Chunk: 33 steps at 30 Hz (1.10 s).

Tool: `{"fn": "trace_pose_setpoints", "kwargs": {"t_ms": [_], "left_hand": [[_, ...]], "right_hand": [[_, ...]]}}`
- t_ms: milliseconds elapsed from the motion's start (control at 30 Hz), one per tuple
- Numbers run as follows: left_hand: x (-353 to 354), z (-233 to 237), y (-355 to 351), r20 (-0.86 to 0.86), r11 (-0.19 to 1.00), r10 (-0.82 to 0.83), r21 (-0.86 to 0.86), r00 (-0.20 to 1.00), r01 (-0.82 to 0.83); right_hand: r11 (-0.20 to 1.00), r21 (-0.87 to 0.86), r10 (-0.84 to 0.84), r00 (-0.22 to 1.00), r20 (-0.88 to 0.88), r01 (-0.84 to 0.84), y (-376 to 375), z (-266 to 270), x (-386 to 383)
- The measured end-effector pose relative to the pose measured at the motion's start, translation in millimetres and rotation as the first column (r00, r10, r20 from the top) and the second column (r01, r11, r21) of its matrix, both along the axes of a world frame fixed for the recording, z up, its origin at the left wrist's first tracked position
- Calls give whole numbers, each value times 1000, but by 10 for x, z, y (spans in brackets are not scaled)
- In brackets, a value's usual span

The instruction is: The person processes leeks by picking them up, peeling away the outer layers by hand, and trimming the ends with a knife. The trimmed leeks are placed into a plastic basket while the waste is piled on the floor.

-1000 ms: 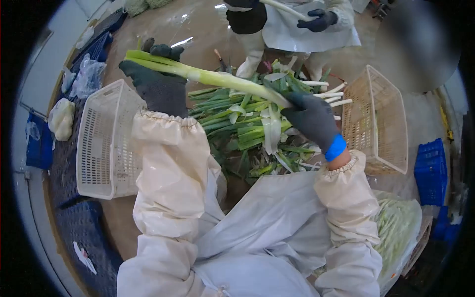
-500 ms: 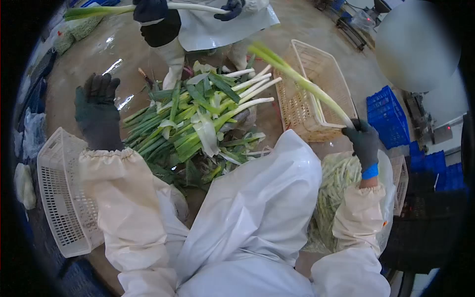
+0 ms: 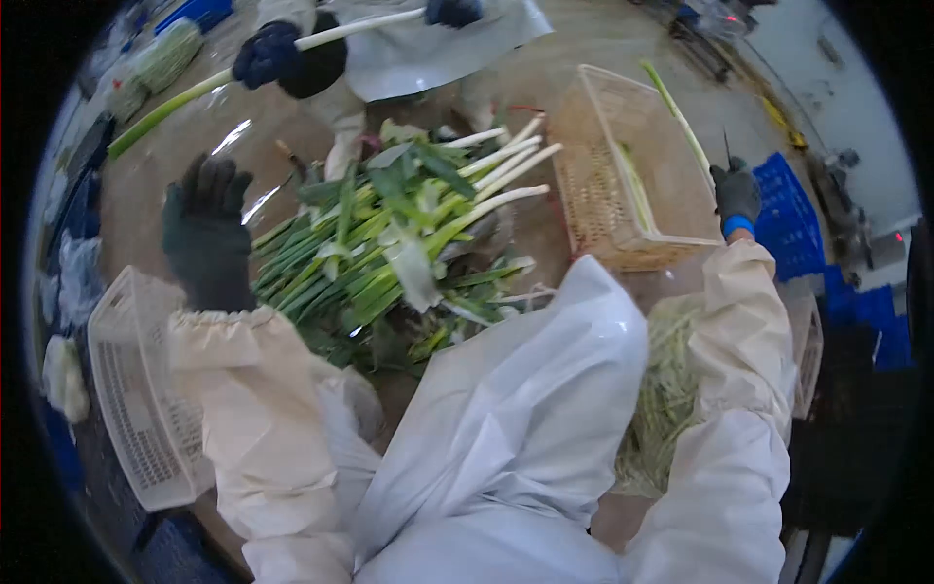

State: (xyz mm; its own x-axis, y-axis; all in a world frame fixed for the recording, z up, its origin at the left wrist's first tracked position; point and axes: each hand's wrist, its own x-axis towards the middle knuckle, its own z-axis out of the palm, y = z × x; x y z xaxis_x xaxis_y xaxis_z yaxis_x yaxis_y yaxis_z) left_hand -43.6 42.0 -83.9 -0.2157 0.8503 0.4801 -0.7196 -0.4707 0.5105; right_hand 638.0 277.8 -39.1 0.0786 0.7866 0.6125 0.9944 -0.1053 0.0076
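My left hand (image 3: 207,234), in a dark glove, is raised with its fingers stretched out and nothing in it. It is beside the left end of a heap of leeks (image 3: 360,273) with green leaves and white stalks. Out to the right, my gloved right hand (image 3: 736,195) is closed around the lower end of a single leek (image 3: 678,112), which slants up and left over the pale plastic crate (image 3: 569,200). A thin dark blade, apparently a small knife (image 3: 726,146), sticks up from the same hand. Another leek (image 3: 637,185) lies in that crate.
A co-worker's gloved hands (image 3: 268,54) hold a long leek (image 3: 360,24) across the heap. A white crate (image 3: 146,389) stands at my left. By my right knee is a bag of pale green strips (image 3: 662,389). Blue crates (image 3: 793,214) stand at far right.
My right hand has moved right and up with the leek, which now stands steeper beside the crate. My left hand stays spread. The co-worker's leek has tilted, its green end lower.
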Motion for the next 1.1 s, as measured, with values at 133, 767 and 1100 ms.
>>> {"fn": "trace_pose_setpoints", "kwargs": {"t_ms": [133, 767, 1100], "left_hand": [[81, 93, -40, 51, 924, 311, -250, 949, -290], [-110, 196, -286, 155, 956, 283, -128, 947, -264], [322, 512, -157, 99, 676, 686, -453, 721, -581]], "right_hand": [[836, -211, 380, 811, -446, -507, -8, -250, -1316], [301, -780, 800, 590, -107, -549, -545, -2288, -3448], [382, -535, 817, 546, -186, -754, -740, -1109, -3409]]}}
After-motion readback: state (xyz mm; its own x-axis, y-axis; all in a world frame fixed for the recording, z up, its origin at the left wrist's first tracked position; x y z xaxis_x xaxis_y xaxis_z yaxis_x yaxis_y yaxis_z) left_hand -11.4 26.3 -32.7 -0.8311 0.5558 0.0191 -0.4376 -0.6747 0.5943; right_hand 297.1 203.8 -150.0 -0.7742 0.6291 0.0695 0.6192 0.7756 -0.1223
